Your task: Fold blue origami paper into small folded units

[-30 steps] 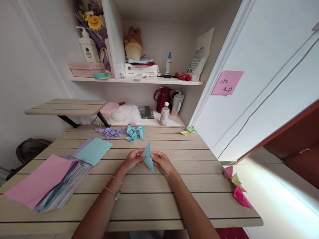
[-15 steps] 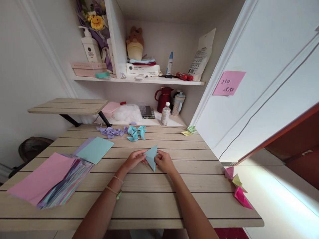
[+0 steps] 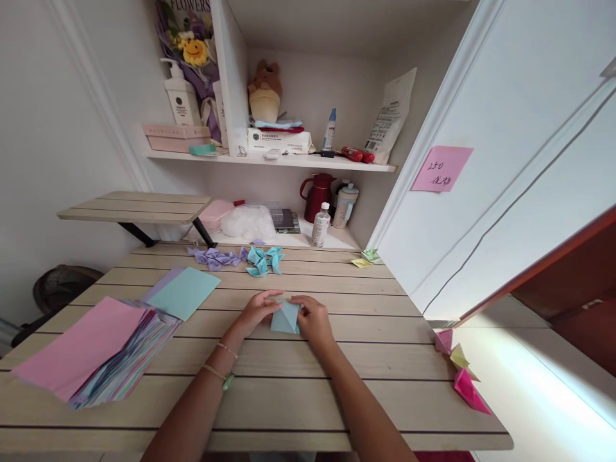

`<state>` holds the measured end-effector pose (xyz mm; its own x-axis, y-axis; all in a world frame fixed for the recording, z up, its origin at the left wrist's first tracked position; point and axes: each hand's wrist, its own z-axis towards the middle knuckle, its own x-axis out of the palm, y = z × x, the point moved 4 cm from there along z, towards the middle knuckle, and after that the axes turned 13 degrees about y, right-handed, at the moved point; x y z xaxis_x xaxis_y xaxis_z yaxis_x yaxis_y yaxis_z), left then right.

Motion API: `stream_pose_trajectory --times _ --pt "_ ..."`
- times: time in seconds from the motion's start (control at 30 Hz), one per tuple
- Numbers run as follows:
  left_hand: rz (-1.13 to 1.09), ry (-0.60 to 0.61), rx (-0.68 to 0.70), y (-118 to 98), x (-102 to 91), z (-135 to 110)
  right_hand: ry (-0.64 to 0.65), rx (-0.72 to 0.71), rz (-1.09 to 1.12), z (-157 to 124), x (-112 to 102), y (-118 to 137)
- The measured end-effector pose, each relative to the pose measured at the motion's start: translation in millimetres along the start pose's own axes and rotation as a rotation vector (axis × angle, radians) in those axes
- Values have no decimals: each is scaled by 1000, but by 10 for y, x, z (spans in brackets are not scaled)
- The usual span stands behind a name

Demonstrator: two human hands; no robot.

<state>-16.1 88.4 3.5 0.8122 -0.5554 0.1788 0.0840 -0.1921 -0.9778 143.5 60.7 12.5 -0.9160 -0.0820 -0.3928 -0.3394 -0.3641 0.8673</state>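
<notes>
A light-blue piece of folded origami paper (image 3: pixel 285 319) is between my hands over the middle of the desk, its visible face squarish with a slanting crease. My left hand (image 3: pixel 260 309) pinches its upper left edge. On the other side, my right hand (image 3: pixel 314 318) grips the upper right edge, thumb and fingers closed on it. Beyond my hands lie several folded teal paper pieces (image 3: pixel 264 260), and left of these a row of purple folded pieces (image 3: pixel 219 258).
A stack of coloured paper (image 3: pixel 91 346) lies at the left, near a loose teal sheet (image 3: pixel 185 292). Pink and yellow folded pieces (image 3: pixel 469 390) sit along the right edge. Green and yellow ones (image 3: pixel 369 256) lie far right. A clear bottle (image 3: pixel 320 224) stands at the back.
The light-blue paper has gone from a pointed triangular shape to a squarish one, slightly lower. My fingers have shifted to its upper edges, and the view has tilted slightly.
</notes>
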Motion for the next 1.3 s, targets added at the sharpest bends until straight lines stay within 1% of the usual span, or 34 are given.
stream_pose_trajectory --times 0.1,0.27,0.33,0.37,0.47,0.57,0.7,0.77,0.87,1.0,1.13,1.3 --pt "25 30 3 14 -1 10 33 153 163 29 18 -131" --pt "21 16 0 50 -40 18 206 299 590 41 70 -208" --pt "16 8 6 64 -52 18 212 354 715 27 53 -207" --pt "19 5 7 68 -54 18 199 370 737 21 38 -209" --pt "41 -3 9 69 -42 21 193 390 681 11 23 -231" --pt "68 -19 -3 56 -27 28 202 366 605 17 32 -271" --pt "142 6 -34 45 8 34 136 354 562 22 2 -307" --pt "193 38 -31 42 35 32 155 357 542 18 10 -305" --pt "256 72 -25 44 71 27 217 353 492 14 54 -308" --pt "314 93 -40 53 91 20 232 346 399 21 68 -351" --pt "377 118 -88 70 83 12 256 325 366 18 21 -347" --pt "434 143 -78 51 86 1 258 331 246 -12 -58 -263"
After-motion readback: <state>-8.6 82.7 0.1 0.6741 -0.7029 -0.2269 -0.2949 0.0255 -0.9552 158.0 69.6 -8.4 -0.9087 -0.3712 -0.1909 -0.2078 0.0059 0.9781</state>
